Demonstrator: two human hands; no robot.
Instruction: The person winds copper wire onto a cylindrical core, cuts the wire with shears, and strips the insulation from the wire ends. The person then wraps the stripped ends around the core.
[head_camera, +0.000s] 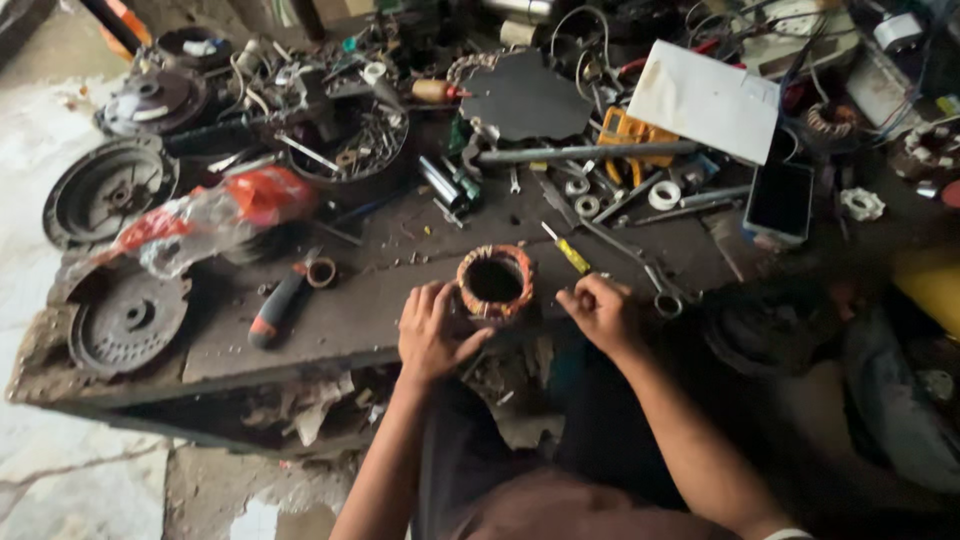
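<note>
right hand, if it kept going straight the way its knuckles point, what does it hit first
Probably the yellow-handled screwdriver, lying just beyond the right hand on the workbench; depth is hard to judge from above.

We see two bare forearms with no sleeves over them, and the left hand (432, 335) and right hand (602, 312) carry no gloves, rings or watch. At the bottom edge we make out dark clothing with a brownish patch.

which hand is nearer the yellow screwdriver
Right. The right hand lies just below the yellow screwdriver, a small gap between them. The left hand is farther off, on the other side of the copper-wound stator.
</note>
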